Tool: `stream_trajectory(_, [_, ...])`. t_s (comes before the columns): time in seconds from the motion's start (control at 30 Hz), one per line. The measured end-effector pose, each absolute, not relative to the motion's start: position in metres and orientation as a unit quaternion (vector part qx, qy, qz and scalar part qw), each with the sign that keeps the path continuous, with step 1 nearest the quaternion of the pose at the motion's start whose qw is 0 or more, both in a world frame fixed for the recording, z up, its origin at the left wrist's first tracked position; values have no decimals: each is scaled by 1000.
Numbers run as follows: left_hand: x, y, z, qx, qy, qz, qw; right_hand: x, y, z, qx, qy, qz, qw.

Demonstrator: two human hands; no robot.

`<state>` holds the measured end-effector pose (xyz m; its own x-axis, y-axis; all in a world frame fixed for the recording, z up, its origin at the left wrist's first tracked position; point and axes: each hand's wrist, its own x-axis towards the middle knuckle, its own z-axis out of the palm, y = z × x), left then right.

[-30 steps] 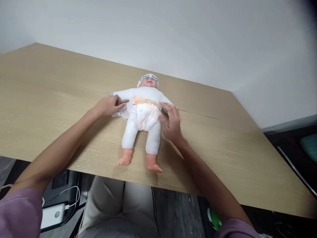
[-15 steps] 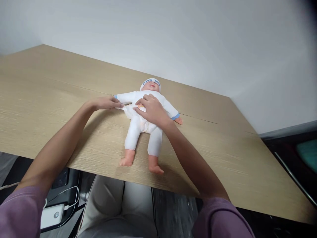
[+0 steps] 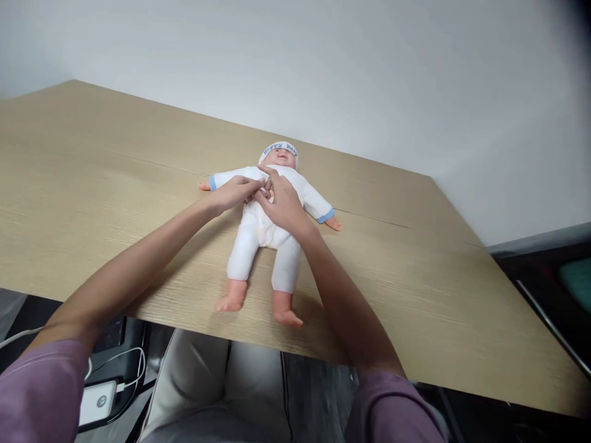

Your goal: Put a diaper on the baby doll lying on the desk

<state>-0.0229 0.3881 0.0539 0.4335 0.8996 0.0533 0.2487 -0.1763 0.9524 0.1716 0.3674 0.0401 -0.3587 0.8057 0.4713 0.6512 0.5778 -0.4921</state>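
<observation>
A baby doll [image 3: 252,240] in white clothes with blue cuffs lies on its back, its feet toward me. Around its hips is a white diaper [image 3: 266,232], its front waist mostly hidden under my hands. My left hand [image 3: 236,192] reaches in from the left, its fingers pinched together on the diaper's side edge at the belly. Meeting it there, my right hand [image 3: 282,206] bears on the diaper's front waist with thumb and bent fingers, the index finger stretched toward the chest. The fingertips of both hands are close together and partly cover each other.
The doll lies on a wooden table [image 3: 392,289] that meets a pale wall [image 3: 295,67] behind. Below the front edge at left, a white power bank [image 3: 98,403] with a cable rests on a dark seat. A dark object [image 3: 545,295] stands beyond the right edge.
My left hand has moved right from beside the doll's hip onto its belly, bringing the diaper's side with it. My right hand stays at the waist, its index finger now straighter.
</observation>
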Motion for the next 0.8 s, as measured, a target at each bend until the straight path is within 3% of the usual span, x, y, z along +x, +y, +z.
stream_trajectory(0.2, [-23,389,15,657,408,471,424,174,373,39,-447,-800,149,372])
stream_trajectory(0.37, [-27,398,-11,681,385,465,415,175,374,38,-458,-774,169,403])
stream_trajectory(0.6, [-24,402,-7,683,395,456,411,177,381,36,-455,-760,119,449])
stream_trajectory(0.8, [-21,364,17,674,507,492,215,185,354,52,-509,-682,97,517])
